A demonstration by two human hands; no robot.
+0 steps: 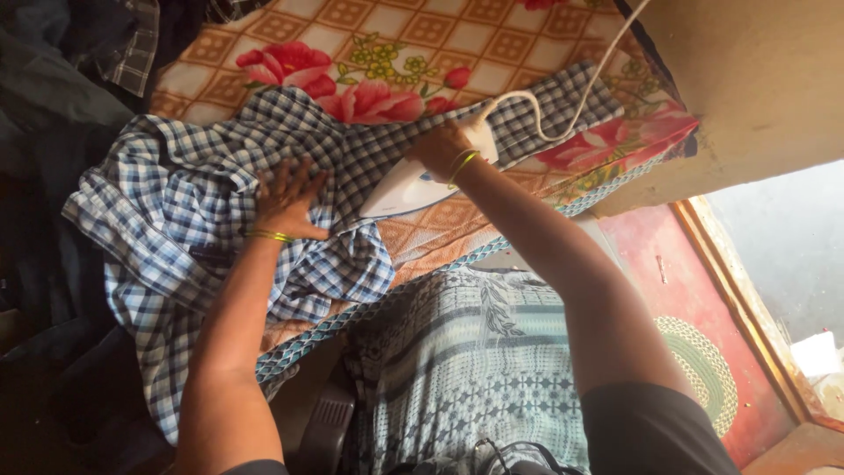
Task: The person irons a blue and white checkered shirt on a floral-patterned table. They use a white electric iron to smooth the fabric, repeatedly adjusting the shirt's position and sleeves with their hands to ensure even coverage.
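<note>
The iron (400,186) sits on the checked shirt (220,220), which lies across a floral cloth (369,35). The right hand (444,148) grips its handle; its white cord (563,114) runs up and away. The left hand (288,200) lies flat, fingers spread, on the shirt beside the iron.

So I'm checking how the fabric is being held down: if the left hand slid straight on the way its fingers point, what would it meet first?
More of the blue checked shirt that the left hand presses flat; then probably the flowered cover.

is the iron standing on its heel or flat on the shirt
Flat: the white iron lies soleplate-down on the checked shirt, gripped by the right hand.
</note>
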